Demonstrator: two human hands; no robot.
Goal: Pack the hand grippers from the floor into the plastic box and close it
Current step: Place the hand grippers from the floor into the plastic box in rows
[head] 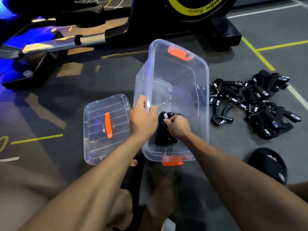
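A clear plastic box [204, 77] with orange latches stands open on the grey floor. My left hand [142, 116] grips its left rim. Inside the box near its front, my right hand [178, 125] holds a bunch of black hand grippers [162, 135] by their spring ends, low against the box bottom. A heap of several black hand grippers [255, 104] with steel springs lies on the floor just right of the box. The clear lid [95, 147] with an orange handle lies flat on the floor to the left of the box.
A black exercise machine with a yellow-ringed wheel [196, 9] and a metal rail [55, 42] stands behind the box. My sandalled feet [270, 164] are at the front, one on each side. Yellow and white lines cross the floor.
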